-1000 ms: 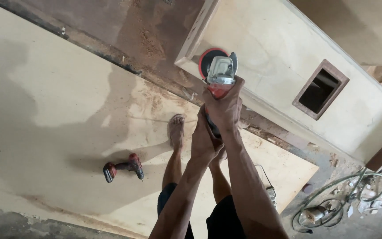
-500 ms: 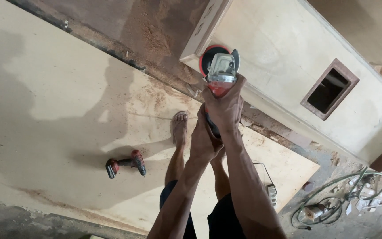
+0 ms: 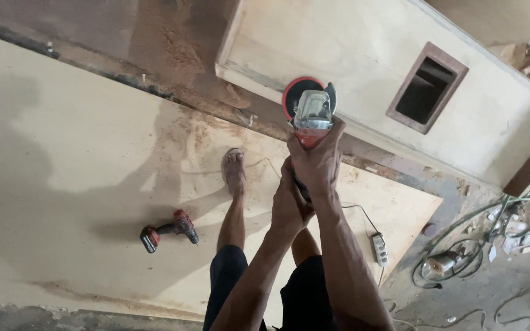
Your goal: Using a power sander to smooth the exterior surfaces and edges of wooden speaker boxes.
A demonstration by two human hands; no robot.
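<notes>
Above plywood floor [image 3: 62,184], 2 hands hold grinder [image 3: 310,110] at cabinet [image 3: 363,55] edge: right hand [image 3: 319,160] fingers clenched on body, left hand [image 3: 289,205] gripping behind; drill [image 3: 168,230] near foot [image 3: 234,171]

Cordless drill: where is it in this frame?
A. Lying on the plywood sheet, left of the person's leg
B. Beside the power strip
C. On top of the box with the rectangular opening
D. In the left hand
A. The drill lies on the plywood sheet, left of the bare leg, held by nobody; both hands, right and left, hold the grinder.
</notes>
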